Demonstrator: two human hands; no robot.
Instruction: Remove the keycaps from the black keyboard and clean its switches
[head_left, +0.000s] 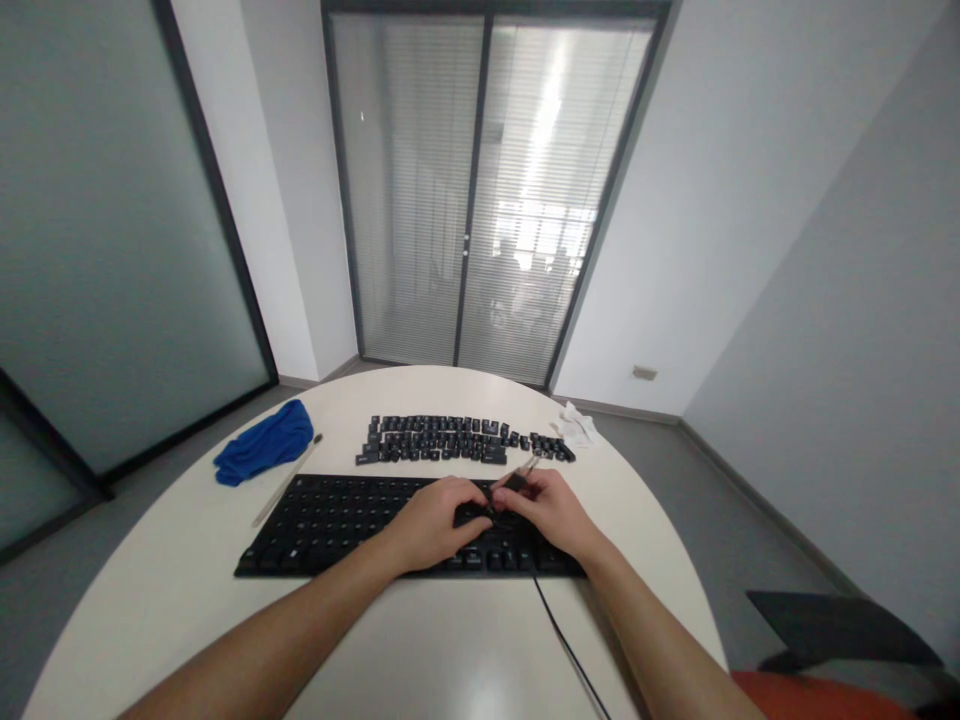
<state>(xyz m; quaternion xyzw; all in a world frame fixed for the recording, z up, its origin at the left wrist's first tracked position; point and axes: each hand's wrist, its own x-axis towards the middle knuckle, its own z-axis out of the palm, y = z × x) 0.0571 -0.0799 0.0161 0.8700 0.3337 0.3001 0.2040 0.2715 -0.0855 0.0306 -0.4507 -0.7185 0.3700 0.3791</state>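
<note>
Black keyboard (pixel 337 505): mid-worktop (pixel 450 640), inset from the left edge.
Your left hand (pixel 435 518): half curled over the keyboard; cannot tell whether it grips anything.
Your right hand (pixel 559 508): closed around a slim metal-tipped tool (pixel 532 465), above the keyboard's right part.
Loose keycaps (pixel 427 440), in rows: toward the far edge, leaving you a narrow strip behind the keyboard.
Blue cloth (pixel 266 445): by the far-left edge.
White tissue (pixel 577 428): far-right edge.
Cable (pixel 557 630): crossing your near-side room.
</note>
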